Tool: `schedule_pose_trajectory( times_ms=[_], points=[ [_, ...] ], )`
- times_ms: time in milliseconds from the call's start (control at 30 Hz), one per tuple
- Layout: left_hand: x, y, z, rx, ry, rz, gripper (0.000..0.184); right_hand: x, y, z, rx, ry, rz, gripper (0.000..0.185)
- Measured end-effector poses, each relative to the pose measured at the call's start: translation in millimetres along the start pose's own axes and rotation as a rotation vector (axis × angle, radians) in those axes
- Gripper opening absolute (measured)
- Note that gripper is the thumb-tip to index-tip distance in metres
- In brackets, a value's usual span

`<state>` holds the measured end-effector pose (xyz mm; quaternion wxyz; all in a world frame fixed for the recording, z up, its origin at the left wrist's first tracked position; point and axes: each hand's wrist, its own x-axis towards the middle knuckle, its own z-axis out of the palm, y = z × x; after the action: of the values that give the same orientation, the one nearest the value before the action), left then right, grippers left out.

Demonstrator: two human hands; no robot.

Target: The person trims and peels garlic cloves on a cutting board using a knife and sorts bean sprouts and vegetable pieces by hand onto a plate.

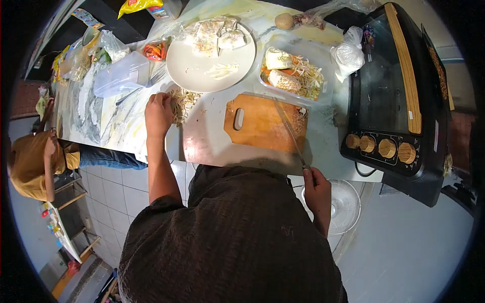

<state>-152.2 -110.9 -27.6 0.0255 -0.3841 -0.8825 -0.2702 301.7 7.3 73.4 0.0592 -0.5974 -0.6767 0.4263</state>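
Observation:
My right hand [317, 193] grips the handle of a long knife [289, 125] at the counter's front edge. The blade slants up and left across the wooden cutting board [260, 135], where small crumbs lie at the right side. My left hand [159, 114] has its fingers drawn together at the left edge of a small heap of bean sprouts [185, 104]; what is between the fingertips is hidden. Behind the sprouts stands a white plate [187, 76] with flat pale pieces and shreds. A clear container [326, 96] holds more sprouts, orange shreds and two pale chunks.
A black oven [386, 76] with wooden knobs stands at the right, beside a tied bag of white powder [348, 53]. An empty clear tub [121, 76], a fork [159, 74] and a bag of red chillies [154, 51] sit at the left. Another person [38, 161] is at far left.

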Motion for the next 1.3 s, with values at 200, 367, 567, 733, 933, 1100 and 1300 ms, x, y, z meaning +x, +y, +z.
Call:
schedule_pose_trajectory(
  times_ms=[200, 367, 567, 733, 933, 1100, 1300],
  points=[
    [-4, 13, -20, -0.263, -0.011, -0.140, 0.014, -2, -13, -3, 0.008, -0.014, 0.055, 0.034],
    [-3, 19, -29, -0.349, -0.032, -0.201, 0.019, -1, 2, 2, -0.023, -0.012, 0.012, 0.035],
    [-4, 43, -29, -0.440, -0.079, -0.212, 0.019, -5, 1, 4, 0.030, -0.031, 0.030, 0.034],
    [-17, 97, -2, -0.508, -0.188, 0.011, 0.017, -6, 7, 2, -0.050, -0.022, 0.056, 0.041],
    [-41, 174, 39, -0.701, -0.441, 0.248, 0.013, -11, 6, 3, -0.019, -0.022, 0.107, 0.043],
    [-49, 184, 66, -0.591, -0.401, 0.419, 0.009, -18, 8, 6, 0.051, 0.013, 0.069, 0.043],
    [-52, 183, 71, -0.536, -0.358, 0.457, 0.007, -19, 2, 8, 0.034, -0.078, 0.132, 0.043]
  ],
)
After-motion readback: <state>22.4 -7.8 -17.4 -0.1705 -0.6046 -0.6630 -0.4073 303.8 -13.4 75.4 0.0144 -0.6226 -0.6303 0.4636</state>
